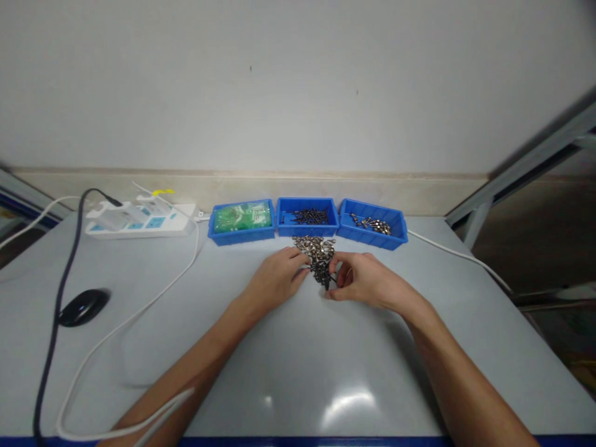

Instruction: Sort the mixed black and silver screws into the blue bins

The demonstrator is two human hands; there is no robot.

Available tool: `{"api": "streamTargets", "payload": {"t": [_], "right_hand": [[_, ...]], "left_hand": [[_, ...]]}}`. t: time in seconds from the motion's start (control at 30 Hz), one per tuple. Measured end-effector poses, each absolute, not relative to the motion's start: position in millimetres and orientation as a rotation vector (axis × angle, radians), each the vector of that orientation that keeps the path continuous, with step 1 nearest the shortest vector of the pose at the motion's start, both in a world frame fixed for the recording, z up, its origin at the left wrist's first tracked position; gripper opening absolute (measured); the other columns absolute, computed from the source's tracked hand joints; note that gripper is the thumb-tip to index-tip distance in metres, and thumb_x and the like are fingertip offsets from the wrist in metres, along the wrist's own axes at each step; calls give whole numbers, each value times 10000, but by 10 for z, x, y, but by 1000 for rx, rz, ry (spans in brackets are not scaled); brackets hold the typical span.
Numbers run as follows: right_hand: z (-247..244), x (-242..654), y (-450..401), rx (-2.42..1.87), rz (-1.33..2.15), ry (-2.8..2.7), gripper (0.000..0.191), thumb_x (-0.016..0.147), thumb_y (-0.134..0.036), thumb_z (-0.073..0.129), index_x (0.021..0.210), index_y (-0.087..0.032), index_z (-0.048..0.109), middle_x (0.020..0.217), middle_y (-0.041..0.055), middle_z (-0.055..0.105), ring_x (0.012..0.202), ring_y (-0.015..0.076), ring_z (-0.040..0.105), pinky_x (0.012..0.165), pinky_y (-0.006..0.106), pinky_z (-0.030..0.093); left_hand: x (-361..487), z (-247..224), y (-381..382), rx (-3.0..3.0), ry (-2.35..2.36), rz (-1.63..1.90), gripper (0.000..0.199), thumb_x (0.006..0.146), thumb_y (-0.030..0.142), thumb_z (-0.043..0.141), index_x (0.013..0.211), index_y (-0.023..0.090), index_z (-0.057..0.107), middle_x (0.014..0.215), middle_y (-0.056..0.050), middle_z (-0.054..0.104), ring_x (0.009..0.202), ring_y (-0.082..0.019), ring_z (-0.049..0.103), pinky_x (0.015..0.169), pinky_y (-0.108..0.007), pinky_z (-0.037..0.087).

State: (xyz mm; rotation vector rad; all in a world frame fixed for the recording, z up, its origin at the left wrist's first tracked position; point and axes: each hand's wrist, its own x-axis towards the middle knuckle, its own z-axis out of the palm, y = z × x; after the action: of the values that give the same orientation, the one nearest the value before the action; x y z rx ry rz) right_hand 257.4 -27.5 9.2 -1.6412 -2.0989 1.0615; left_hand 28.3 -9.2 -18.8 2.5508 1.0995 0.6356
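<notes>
A heap of small metal screws lies on the table between my hands. Its far part is silver screws [319, 247], and the near part is black screws [321, 273]. At the heap's left edge is my left hand [282, 273], its thumb and fingers drawn together. Whatever sits between those fingertips is too small to make out. My right hand [361, 277] curves round the right side of the heap. Its thumb and index finger are apart at the black screws, and the other fingers curl inward, partly hidden.
Behind the heap stand three blue bins: the left bin [242, 237] with green packets [243, 216], the middle bin [307, 233] with dark screws, the right bin [372, 238] with silver screws. Leftward are a power strip [179, 226], cables and a black mouse [84, 307].
</notes>
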Motion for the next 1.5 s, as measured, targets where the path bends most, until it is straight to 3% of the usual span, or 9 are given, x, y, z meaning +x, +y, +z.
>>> {"api": "streamTargets", "payload": {"t": [0.4, 0.63, 0.83, 1.07, 1.17, 1.27, 1.33, 1.43, 1.5], "right_hand": [[108, 2274, -160, -1534, 993, -2070, 186, 708, -33, 677, 829, -166, 723, 710, 20, 725, 678, 166, 698, 634, 236, 482], [84, 2233, -45, -1446, 1011, -2057, 158, 707, -40, 696, 767, -179, 649, 657, -8, 691, 637, 147, 675, 591, 223, 452], [51, 2396, -55, -1308, 1401, -1700, 96, 768, -146, 681, 839, -181, 627, 687, 23, 740, 672, 166, 726, 637, 253, 525], [63, 2484, -90, -1197, 1518, -1469, 228, 749, -303, 805, 859, -165, 661, 687, 30, 748, 636, 156, 718, 650, 281, 568], [71, 2349, -32, -1066, 1346, -1308, 353, 719, -306, 850, 1016, -200, 690, 1000, 64, 790, 900, 185, 761, 849, 324, 595], [66, 2242, -7, -965, 1220, -1297, 507, 774, -295, 801, 1250, -269, 629, 1347, 69, 679, 1153, 206, 700, 1019, 371, 546], [63, 2249, -34, -1044, 1128, -1383, 448, 813, -289, 742, 1244, -242, 632, 1237, 83, 724, 1042, 201, 729, 944, 366, 572], [66, 2355, -121, -1286, 967, -1703, 304, 786, -196, 692, 1089, -187, 677, 841, 39, 746, 721, 167, 696, 727, 315, 563], [69, 2426, -178, -1385, 899, -1960, 270, 720, -140, 704, 984, -191, 678, 770, 11, 712, 682, 161, 660, 660, 284, 517]], "left_hand": [[250, -131, 33, 2395, 932, 596, 174, 817, 116, 722, 975, 172, 678, 861, -24, 660, 788, -171, 613, 698, -255, 469], [114, -232, 73, 2393, 1021, 712, 193, 813, 137, 753, 995, 175, 705, 852, -19, 659, 734, -145, 618, 696, -248, 486], [92, -282, -52, 2379, 1079, 892, 223, 839, 137, 732, 1055, 176, 690, 932, -37, 686, 760, -143, 643, 720, -259, 534], [92, -269, -111, 2497, 1025, 859, 151, 876, 127, 691, 1021, 168, 691, 966, -74, 684, 874, -200, 663, 790, -325, 561], [108, -229, -133, 2530, 1004, 836, 105, 894, 138, 670, 995, 158, 690, 957, -83, 671, 891, -216, 654, 801, -345, 562], [124, -200, -155, 2565, 1004, 854, 147, 916, 150, 643, 1058, 156, 680, 983, -93, 666, 923, -230, 632, 831, -369, 558], [132, -205, -163, 2613, 985, 835, 197, 928, 143, 622, 1119, 165, 669, 1033, -101, 665, 966, -241, 615, 867, -389, 549], [138, -245, -165, 2669, 973, 783, 212, 944, 150, 606, 1147, 175, 662, 1057, -103, 658, 982, -248, 596, 867, -395, 542], [141, -274, -160, 2673, 1004, 771, 184, 950, 162, 605, 1124, 178, 665, 1032, -97, 655, 964, -243, 594, 848, -385, 541]]}}
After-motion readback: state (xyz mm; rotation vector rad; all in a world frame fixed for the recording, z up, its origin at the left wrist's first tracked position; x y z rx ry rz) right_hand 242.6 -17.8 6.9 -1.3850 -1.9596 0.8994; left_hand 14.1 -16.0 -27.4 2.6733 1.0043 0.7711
